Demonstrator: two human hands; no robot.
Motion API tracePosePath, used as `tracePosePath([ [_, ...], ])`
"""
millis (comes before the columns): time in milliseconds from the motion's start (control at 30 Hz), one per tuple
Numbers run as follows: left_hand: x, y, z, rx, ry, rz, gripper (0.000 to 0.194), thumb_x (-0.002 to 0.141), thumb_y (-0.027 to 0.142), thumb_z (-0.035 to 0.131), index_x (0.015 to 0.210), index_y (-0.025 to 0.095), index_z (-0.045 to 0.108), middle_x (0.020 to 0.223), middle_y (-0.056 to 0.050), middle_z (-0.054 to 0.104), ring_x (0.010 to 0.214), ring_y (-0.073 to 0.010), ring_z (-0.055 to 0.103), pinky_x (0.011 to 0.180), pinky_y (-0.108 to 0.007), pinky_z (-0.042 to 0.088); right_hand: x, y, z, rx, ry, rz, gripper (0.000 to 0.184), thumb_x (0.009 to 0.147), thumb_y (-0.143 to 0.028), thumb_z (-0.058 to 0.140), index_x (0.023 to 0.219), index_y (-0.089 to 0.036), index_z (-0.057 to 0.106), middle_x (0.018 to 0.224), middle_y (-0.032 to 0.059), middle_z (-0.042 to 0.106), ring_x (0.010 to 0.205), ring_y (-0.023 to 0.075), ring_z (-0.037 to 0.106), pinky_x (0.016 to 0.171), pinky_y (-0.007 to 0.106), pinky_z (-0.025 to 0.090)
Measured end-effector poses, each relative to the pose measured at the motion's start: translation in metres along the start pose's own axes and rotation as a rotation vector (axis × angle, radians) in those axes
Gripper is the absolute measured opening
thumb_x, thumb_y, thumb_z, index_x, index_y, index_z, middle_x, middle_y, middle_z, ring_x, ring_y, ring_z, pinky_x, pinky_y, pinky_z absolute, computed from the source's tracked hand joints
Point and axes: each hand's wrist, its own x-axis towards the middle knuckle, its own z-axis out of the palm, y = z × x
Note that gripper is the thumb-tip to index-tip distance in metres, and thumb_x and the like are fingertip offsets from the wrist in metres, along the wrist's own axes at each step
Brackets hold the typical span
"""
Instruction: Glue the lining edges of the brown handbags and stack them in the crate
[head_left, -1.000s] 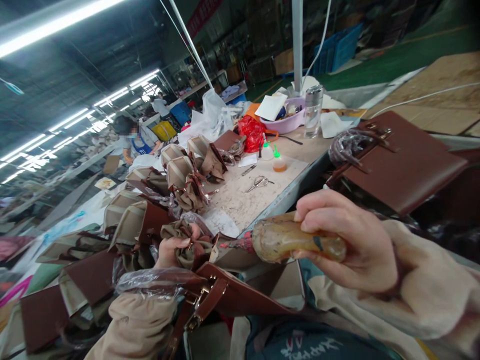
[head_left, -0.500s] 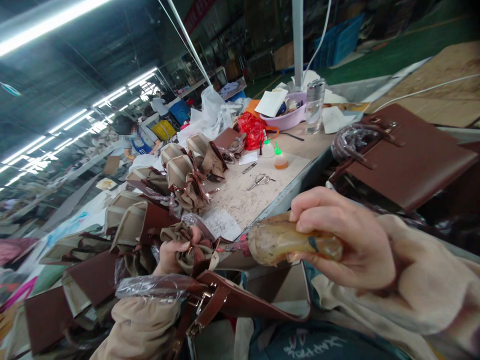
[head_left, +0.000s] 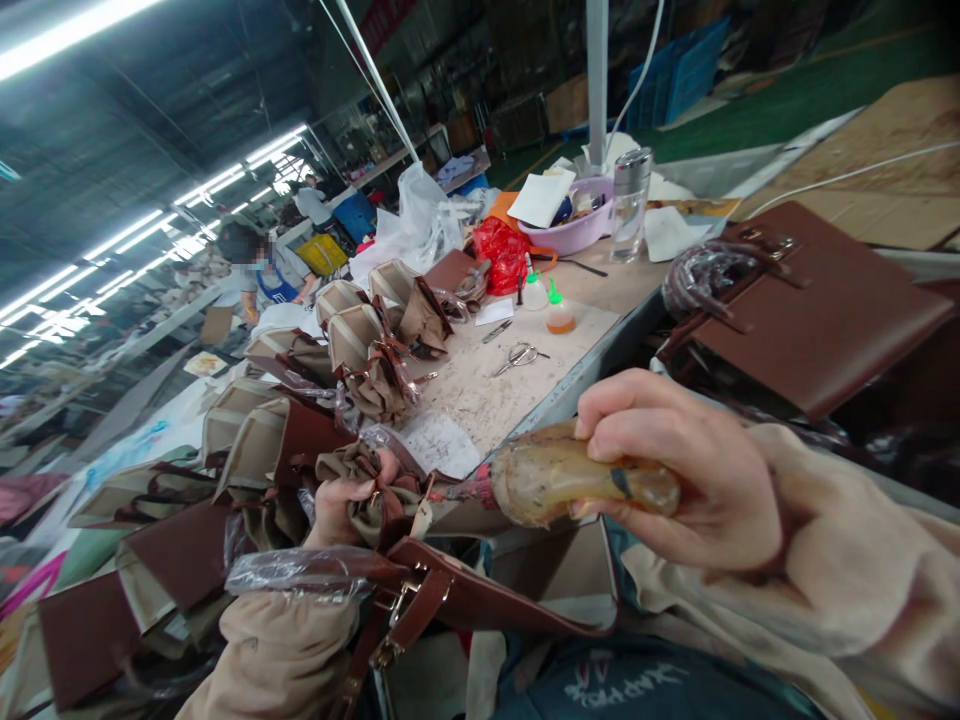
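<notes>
My right hand is wrapped round a yellowish squeeze bottle with a red collar and a thin nozzle, tipped on its side. The nozzle points left, close to a brown strap end on the handbag in my lap; whether they touch I cannot tell. Gathered khaki fabric and brown trim of this handbag are pinched in my left hand, thumb on top. Clear plastic film covers the bag's handle, over my left sleeve. Gold-coloured buckles show on its straps.
Several brown and khaki bags crowd the table's left. Scissors, a green-capped bottle with amber liquid, a red plastic bag, a purple basin and a water bottle stand beyond. A brown handbag is at right. A co-worker is far left.
The view has shifted slightly, so most things sit a little further left. Both hands keep their grips, and the squeeze bottle's nozzle stays beside the strap end.
</notes>
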Motion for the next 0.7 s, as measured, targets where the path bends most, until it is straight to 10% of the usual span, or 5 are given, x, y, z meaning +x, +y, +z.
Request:
tracePosePath([
  [700,0.004,-0.002,-0.002,-0.017,0.013,-0.021,0.021,0.055,0.029,0.072,0.063,0.015,0.058,0.051,-0.004,0.062,0.044,-0.0156,0.053,0.042,-0.023,0.041,-0.006,0.006,0.004,0.005,0.076,0.042,0.017,0.082,-0.030,0.071,0.088,-0.022,0.057,0.084,0.0044,0.060,0.074,0.0165,0.059,0.062,0.027,0.051],
])
